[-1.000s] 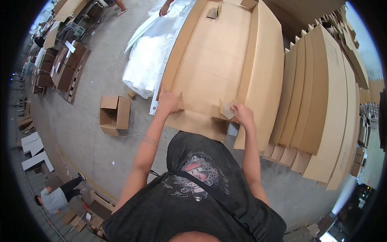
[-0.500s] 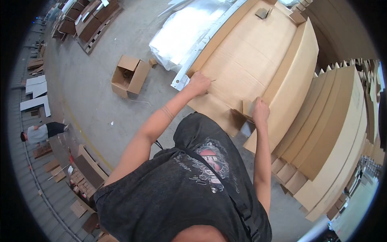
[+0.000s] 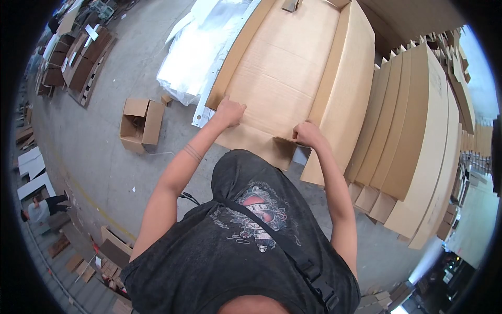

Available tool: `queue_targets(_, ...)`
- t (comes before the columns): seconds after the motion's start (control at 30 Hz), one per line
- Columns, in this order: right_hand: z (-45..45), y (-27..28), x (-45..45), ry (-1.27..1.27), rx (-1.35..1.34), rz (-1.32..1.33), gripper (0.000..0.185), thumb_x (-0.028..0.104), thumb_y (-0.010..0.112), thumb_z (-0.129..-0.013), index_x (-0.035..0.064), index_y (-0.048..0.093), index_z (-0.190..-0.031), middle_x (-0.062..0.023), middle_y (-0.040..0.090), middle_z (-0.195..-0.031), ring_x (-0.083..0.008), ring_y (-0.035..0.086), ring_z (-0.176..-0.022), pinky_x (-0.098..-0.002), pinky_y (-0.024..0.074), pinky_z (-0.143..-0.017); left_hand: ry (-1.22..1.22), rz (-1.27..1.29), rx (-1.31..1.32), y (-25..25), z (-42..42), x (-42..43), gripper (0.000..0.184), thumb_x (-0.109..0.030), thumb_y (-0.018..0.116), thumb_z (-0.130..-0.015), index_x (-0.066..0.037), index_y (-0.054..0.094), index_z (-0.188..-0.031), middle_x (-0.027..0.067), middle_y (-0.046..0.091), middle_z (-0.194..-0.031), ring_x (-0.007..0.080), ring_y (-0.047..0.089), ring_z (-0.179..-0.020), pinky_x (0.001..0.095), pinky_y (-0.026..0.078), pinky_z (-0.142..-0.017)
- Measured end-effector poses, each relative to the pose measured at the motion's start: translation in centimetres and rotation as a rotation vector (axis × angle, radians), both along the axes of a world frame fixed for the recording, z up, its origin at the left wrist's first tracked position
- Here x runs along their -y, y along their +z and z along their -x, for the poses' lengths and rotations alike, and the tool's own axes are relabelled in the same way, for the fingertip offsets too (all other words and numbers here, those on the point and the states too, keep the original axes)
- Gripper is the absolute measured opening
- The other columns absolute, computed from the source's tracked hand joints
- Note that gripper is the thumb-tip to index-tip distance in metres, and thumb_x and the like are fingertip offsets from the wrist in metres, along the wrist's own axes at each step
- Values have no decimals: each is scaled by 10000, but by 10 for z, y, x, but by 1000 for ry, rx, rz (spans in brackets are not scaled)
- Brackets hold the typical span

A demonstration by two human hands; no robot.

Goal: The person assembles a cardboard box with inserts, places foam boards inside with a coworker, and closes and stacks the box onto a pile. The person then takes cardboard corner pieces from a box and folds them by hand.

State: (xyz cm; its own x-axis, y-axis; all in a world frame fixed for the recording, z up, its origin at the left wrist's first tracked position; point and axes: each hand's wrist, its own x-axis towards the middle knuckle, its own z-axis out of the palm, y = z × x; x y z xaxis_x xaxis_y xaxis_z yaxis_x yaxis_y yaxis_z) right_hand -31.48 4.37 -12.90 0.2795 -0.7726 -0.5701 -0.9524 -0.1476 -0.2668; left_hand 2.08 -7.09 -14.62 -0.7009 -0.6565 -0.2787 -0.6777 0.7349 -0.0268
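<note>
A long, shallow cardboard box (image 3: pixel 280 68) lies in front of me with raised side walls. My left hand (image 3: pixel 230 112) is closed at its near left corner, the fingers curled over the cardboard. At the near right corner my right hand (image 3: pixel 308 134) is closed on a small cardboard flap (image 3: pixel 284 148), which is bent and shaded underneath. The near end panel (image 3: pixel 251 140) slopes down toward my body between the two hands. A folded cardboard piece (image 3: pixel 291 5) rests inside at the far end.
Plastic-wrapped material (image 3: pixel 193 57) lies left of the box. An open small carton (image 3: pixel 141 124) stands on the floor. Tall folded cardboard sheets (image 3: pixel 402 120) lean at the right. Stacked boards (image 3: pixel 83 63) sit far left, and another person (image 3: pixel 39 210) is at the lower left.
My view has shifted, so the box and carton appear further left. My right hand has moved inward toward the left hand, and the flap beside it stands less upright.
</note>
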Motion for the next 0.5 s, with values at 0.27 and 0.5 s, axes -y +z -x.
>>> queue_targets(0.27, -6, 42, -54, 42, -60, 93, 531, 527, 702, -910, 44, 730, -1130, -167, 775, -948, -314, 737, -987, -527, 222, -1286, 19, -180, 216, 46, -14, 7, 290, -331, 633, -905, -106, 811, -867, 163, 776, -878, 313, 744, -1023, 461, 428, -1113)
queue_targets(0.5, -9, 21, -66, 20, 9, 335, 344, 294, 838, -809, 76, 689, -1031, -132, 744, -967, -274, 692, -1102, -534, 178, -1309, 54, -135, 486, 62, 15, -10, 1004, -805, 208, -993, -11, 821, -1035, 154, 785, -937, 295, 698, -1061, 568, 185, -1213)
